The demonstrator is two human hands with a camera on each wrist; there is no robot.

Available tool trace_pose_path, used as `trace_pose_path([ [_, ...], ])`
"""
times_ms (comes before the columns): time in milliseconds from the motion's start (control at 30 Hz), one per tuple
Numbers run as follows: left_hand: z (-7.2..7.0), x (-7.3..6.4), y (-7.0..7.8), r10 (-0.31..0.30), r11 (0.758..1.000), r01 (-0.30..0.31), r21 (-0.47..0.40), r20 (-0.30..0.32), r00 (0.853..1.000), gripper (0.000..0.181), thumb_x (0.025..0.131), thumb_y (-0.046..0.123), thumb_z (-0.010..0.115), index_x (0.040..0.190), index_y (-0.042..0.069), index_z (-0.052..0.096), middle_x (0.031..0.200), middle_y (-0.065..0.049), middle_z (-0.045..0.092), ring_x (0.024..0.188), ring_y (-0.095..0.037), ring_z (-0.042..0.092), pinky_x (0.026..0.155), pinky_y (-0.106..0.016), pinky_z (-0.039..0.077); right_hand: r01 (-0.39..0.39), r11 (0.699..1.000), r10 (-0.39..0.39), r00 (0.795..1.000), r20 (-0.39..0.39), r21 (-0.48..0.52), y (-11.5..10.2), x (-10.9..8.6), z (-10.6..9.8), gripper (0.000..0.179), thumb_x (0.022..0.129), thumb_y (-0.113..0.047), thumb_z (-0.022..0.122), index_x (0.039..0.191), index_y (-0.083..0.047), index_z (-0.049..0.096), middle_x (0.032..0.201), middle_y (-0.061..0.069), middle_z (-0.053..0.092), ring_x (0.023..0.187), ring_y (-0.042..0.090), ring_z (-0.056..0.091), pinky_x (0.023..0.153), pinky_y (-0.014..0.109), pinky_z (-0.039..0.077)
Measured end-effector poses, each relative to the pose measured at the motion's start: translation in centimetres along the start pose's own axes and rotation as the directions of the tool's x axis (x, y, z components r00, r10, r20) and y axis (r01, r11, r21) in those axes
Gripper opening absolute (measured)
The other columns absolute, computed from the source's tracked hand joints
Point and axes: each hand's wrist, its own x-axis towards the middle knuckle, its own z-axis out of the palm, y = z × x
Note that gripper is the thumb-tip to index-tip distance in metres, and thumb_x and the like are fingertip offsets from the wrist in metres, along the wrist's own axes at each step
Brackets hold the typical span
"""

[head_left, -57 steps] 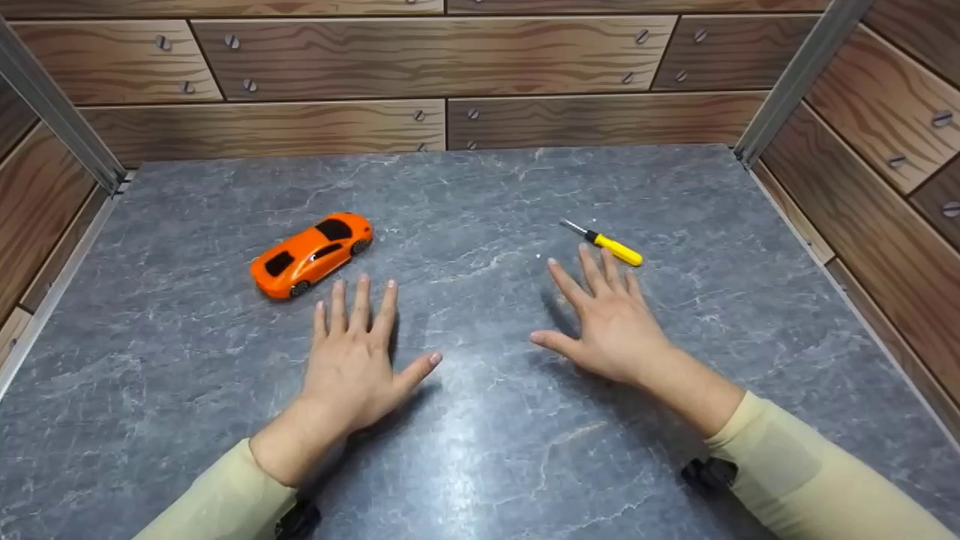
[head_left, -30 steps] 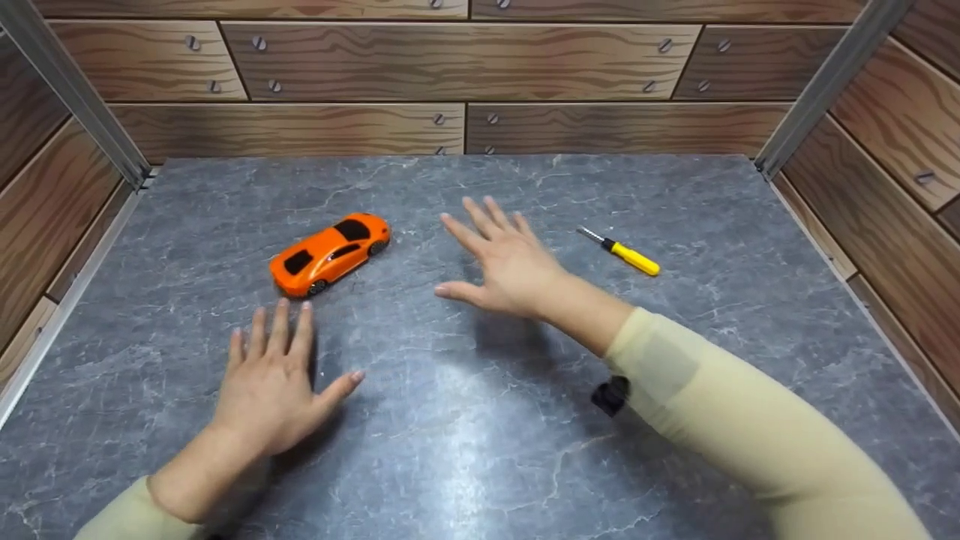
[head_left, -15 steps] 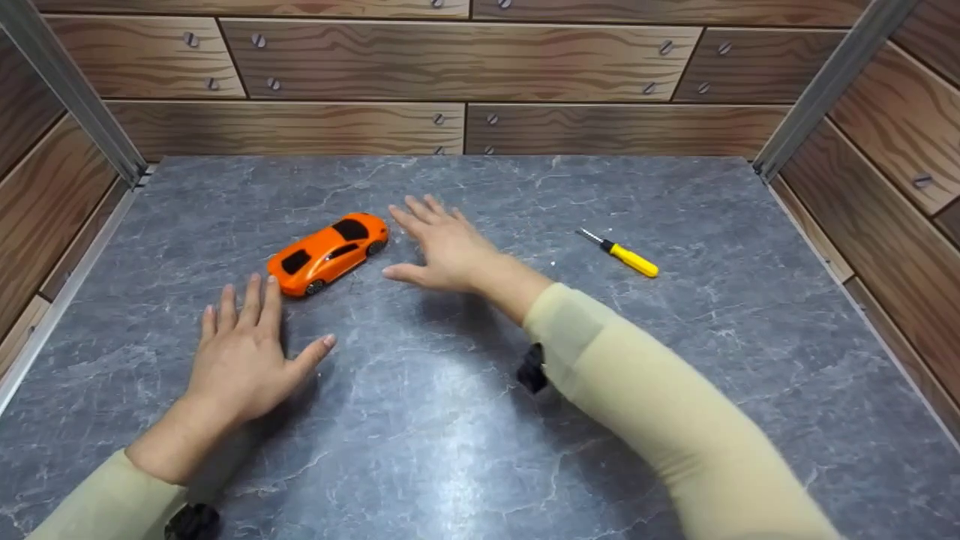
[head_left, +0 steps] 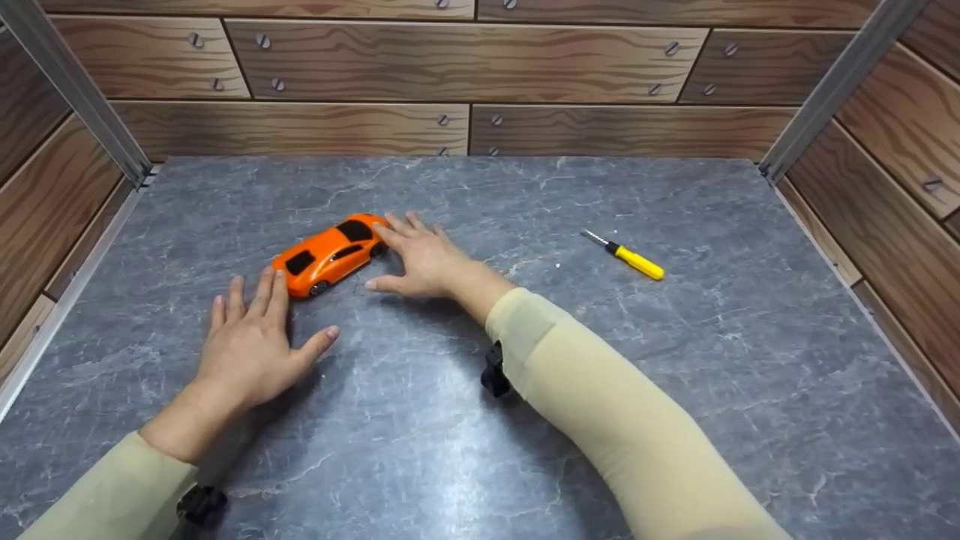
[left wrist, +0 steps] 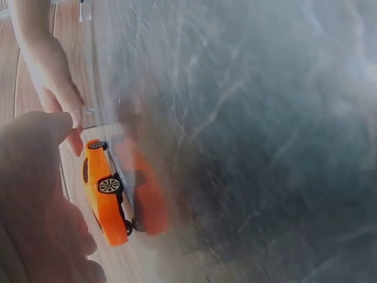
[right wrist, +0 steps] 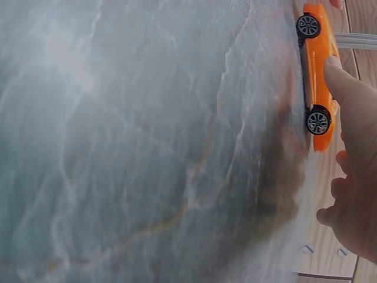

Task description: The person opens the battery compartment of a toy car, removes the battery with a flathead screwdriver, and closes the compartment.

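Note:
An orange toy car with black windows sits on its wheels, left of the middle of the grey marbled table. My left hand has its fingers stretched out, with the fingertips right at the car's rear end. At the other end, the straight fingers of my right hand overlap the car's front corner, and its thumb points left beside the front wheel. Both wrist views show the car side-on, in the left one with its wheels toward its reflection in the glossy tabletop.
A screwdriver with a yellow handle and metal shaft lies on the right side of the table. Wood-patterned panels wall in the back and both sides, with grey metal posts at the corners.
My right hand has swung left from near the screwdriver to the car's front. My left hand has shifted left, then forward to the car's rear. The car and screwdriver stay in place.

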Motion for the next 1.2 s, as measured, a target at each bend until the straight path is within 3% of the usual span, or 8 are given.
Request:
trace_pose_path([
  [433, 0.3, 0.5, -0.2, 0.022, 0.999, -0.021, -0.024, 0.031, 0.999, 0.117, 0.097, 0.083, 0.041, 0.166, -0.007, 0.012, 0.171, -0.032, 0.011, 0.152, -0.064, 0.003, 0.122, -0.075, 0.002, 0.017, 1.0, -0.017, 0.998, 0.054, 0.008, -0.1, 0.0, 0.2, 0.096, 0.098, -0.073, 0.055, 0.172, -0.029, 0.014, 0.179, -0.003, 0.003, 0.163, 0.024, -0.003, 0.131, 0.053, 0.004],
  [833, -0.2, 1.2, -0.5, 0.059, 0.998, -0.057, -0.041, 0.051, 0.997, 0.113, 0.099, 0.079, 0.046, 0.166, -0.007, 0.014, 0.171, -0.031, 0.014, 0.153, -0.062, 0.008, 0.124, -0.072, 0.004, 0.054, 0.998, -0.053, 0.998, 0.031, -0.02, 0.2, -1.0, 0.3, 0.095, 0.1, -0.069, 0.057, 0.172, -0.02, 0.018, 0.178, -0.001, 0.008, 0.163, 0.027, 0.003, 0.131, 0.054, 0.007],
  [1200, 0.0, 2.1, 0.5, 0.097, 0.995, -0.094, -0.045, 0.071, 0.993, 0.107, 0.1, 0.075, 0.049, 0.168, -0.002, 0.017, 0.172, -0.028, 0.016, 0.154, -0.059, 0.01, 0.126, -0.068, 0.006, 0.05, 0.998, -0.049, 0.999, 0.005, -0.024, 1.7, -3.0, 0.3, 0.091, 0.101, -0.063, 0.061, 0.171, -0.019, 0.022, 0.178, 0.001, 0.012, 0.163, 0.03, 0.006, 0.131, 0.055, 0.01],
])
